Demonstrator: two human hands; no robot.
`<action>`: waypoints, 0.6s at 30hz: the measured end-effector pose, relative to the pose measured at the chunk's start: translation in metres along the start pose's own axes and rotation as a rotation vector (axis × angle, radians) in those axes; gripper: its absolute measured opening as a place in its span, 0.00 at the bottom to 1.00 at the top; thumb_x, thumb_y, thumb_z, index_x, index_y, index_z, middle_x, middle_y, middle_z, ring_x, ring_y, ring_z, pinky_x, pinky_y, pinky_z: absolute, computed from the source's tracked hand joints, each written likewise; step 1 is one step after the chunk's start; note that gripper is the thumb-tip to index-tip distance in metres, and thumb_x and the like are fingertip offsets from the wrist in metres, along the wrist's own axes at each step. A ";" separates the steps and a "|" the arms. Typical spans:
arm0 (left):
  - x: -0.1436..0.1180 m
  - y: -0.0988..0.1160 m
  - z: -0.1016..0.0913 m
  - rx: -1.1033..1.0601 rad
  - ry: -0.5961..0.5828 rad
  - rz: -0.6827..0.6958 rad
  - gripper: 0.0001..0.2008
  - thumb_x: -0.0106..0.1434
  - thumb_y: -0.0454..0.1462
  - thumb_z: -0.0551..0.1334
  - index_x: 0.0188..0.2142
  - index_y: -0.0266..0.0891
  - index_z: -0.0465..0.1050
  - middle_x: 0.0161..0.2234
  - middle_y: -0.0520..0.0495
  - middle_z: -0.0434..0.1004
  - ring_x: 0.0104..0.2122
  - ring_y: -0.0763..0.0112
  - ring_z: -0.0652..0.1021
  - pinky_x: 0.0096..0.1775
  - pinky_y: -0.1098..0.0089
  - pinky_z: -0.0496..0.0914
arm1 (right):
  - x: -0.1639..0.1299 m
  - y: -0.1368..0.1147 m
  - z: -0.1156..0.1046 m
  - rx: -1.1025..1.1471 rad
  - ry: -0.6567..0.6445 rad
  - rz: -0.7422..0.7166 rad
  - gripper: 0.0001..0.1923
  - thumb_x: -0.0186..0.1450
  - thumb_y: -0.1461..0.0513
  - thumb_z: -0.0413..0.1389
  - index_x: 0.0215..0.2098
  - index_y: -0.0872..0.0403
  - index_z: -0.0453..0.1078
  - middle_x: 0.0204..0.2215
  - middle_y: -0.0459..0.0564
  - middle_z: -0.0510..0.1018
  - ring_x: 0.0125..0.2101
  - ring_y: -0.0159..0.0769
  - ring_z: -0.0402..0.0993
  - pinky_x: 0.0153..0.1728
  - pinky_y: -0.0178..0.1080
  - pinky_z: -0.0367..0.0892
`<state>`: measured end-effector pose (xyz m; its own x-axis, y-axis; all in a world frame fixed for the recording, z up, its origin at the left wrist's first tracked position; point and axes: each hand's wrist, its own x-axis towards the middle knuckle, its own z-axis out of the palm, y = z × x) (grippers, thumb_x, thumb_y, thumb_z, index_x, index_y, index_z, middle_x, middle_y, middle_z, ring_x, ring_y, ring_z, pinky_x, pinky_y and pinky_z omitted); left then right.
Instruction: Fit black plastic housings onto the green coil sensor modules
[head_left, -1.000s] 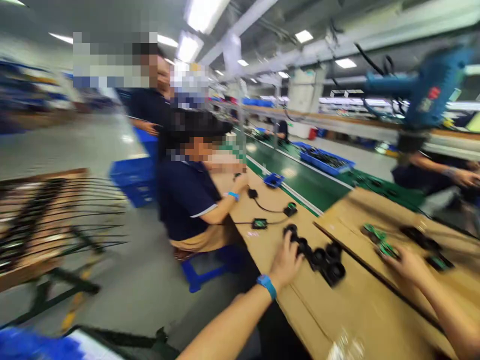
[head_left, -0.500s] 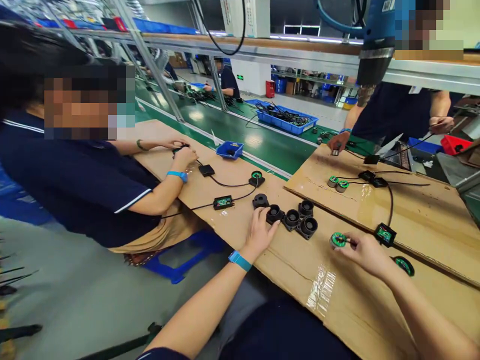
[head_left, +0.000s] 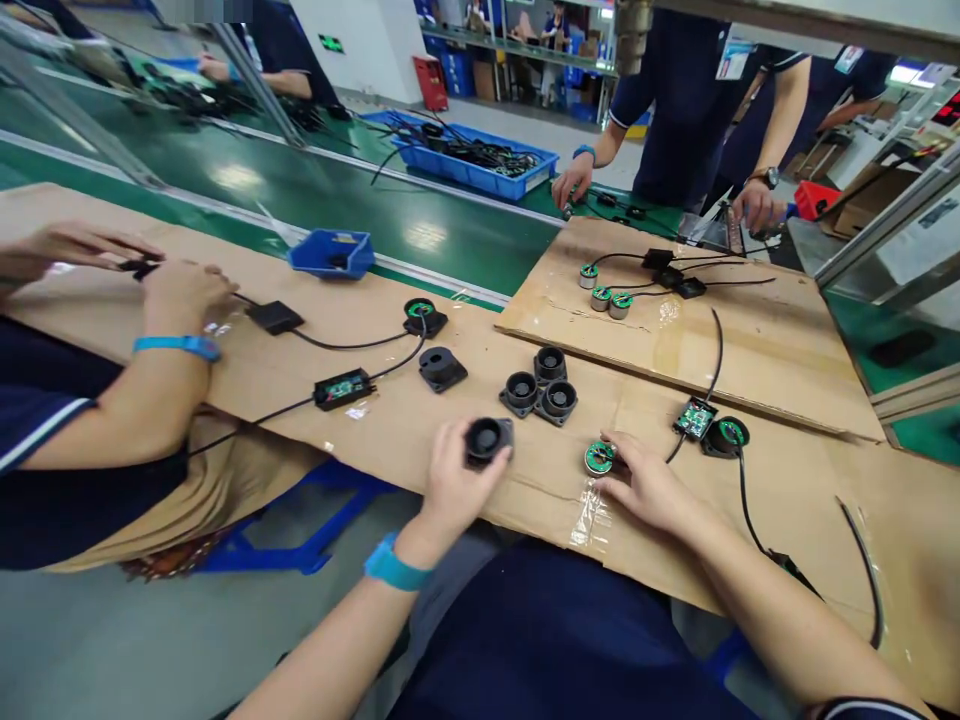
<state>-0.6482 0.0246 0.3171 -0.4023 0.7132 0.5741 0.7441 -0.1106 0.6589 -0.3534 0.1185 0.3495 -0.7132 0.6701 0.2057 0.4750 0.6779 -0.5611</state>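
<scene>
Far left, a co-worker's hands [head_left: 180, 290] pinch a small black part with a cable over the cardboard-covered desk [head_left: 465, 500]. The cable runs to a black adapter box [head_left: 274, 317]. Below it lies a small green circuit board [head_left: 343, 387] in a black frame, wired. A blue parts bin [head_left: 331, 253] sits at the desk's far edge beside the green conveyor belt [head_left: 247, 190]. A wired round unit with a green ring [head_left: 424, 316] lies near a loose black housing [head_left: 442, 368].

Left hand [head_left: 457, 485], blue wristband, is curled around a black round housing [head_left: 487, 440], gripping it at the near desk edge, opening facing up. Just beyond sit three more black housings [head_left: 541, 384] clustered, touching each other.

Right hand [head_left: 645, 485] rests on the desk, its fingertips closed on a round green coil part [head_left: 598, 458], which lies flat on the cardboard next to a strip of clear tape. To its right is a small green board [head_left: 694, 418] beside another round green-ringed unit [head_left: 725, 436], black cables trailing off right.

On the raised cardboard sheet [head_left: 750, 350] behind, three small green-topped coils [head_left: 601, 291] stand together, with black adapters nearby. Farther back is a blue crate of cables [head_left: 480, 165]. Two standing people in dark shirts work at the far right.
</scene>
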 end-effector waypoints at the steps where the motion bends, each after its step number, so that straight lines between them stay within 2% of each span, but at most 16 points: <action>1: -0.008 0.013 0.003 -0.021 -0.092 0.053 0.26 0.60 0.41 0.70 0.55 0.40 0.66 0.50 0.41 0.71 0.53 0.56 0.73 0.58 0.53 0.70 | 0.001 0.001 0.003 0.006 0.007 0.010 0.34 0.67 0.57 0.61 0.67 0.56 0.58 0.58 0.62 0.72 0.58 0.47 0.70 0.60 0.52 0.68; 3: -0.018 0.033 0.016 -0.083 -0.234 0.101 0.24 0.61 0.41 0.70 0.54 0.41 0.67 0.49 0.41 0.70 0.52 0.57 0.74 0.56 0.54 0.72 | 0.004 0.002 0.010 0.008 0.033 0.031 0.33 0.67 0.58 0.60 0.67 0.57 0.58 0.55 0.63 0.75 0.55 0.48 0.74 0.56 0.53 0.71; 4: -0.021 0.039 0.023 -0.102 -0.263 0.102 0.24 0.61 0.42 0.70 0.53 0.41 0.66 0.49 0.41 0.70 0.52 0.57 0.74 0.55 0.54 0.72 | 0.005 0.002 0.013 0.005 0.043 0.023 0.32 0.67 0.58 0.60 0.67 0.57 0.59 0.54 0.62 0.76 0.54 0.48 0.74 0.56 0.53 0.72; 8: -0.023 0.041 0.040 -0.100 -0.229 0.117 0.28 0.60 0.45 0.71 0.54 0.40 0.64 0.50 0.40 0.71 0.52 0.55 0.74 0.56 0.52 0.72 | 0.009 -0.001 0.016 -0.015 0.056 -0.082 0.28 0.69 0.58 0.58 0.65 0.55 0.62 0.56 0.60 0.74 0.57 0.46 0.71 0.58 0.52 0.70; 13: -0.028 0.034 0.037 -0.065 -0.262 0.201 0.29 0.64 0.41 0.67 0.61 0.41 0.61 0.54 0.38 0.73 0.55 0.55 0.74 0.58 0.51 0.70 | 0.010 0.002 0.016 -0.033 0.058 -0.166 0.21 0.71 0.59 0.56 0.61 0.51 0.69 0.54 0.57 0.76 0.55 0.43 0.74 0.57 0.48 0.72; 18: -0.028 0.038 0.033 -0.067 -0.290 0.187 0.29 0.65 0.41 0.66 0.62 0.40 0.61 0.55 0.37 0.73 0.56 0.53 0.74 0.58 0.50 0.70 | 0.007 0.009 0.025 -0.101 0.131 -0.193 0.19 0.72 0.57 0.55 0.59 0.53 0.71 0.55 0.60 0.75 0.55 0.46 0.74 0.57 0.48 0.73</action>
<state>-0.5910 0.0237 0.3099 -0.0867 0.8421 0.5322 0.7503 -0.2963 0.5910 -0.3672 0.1212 0.3258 -0.7261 0.5545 0.4066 0.3905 0.8192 -0.4200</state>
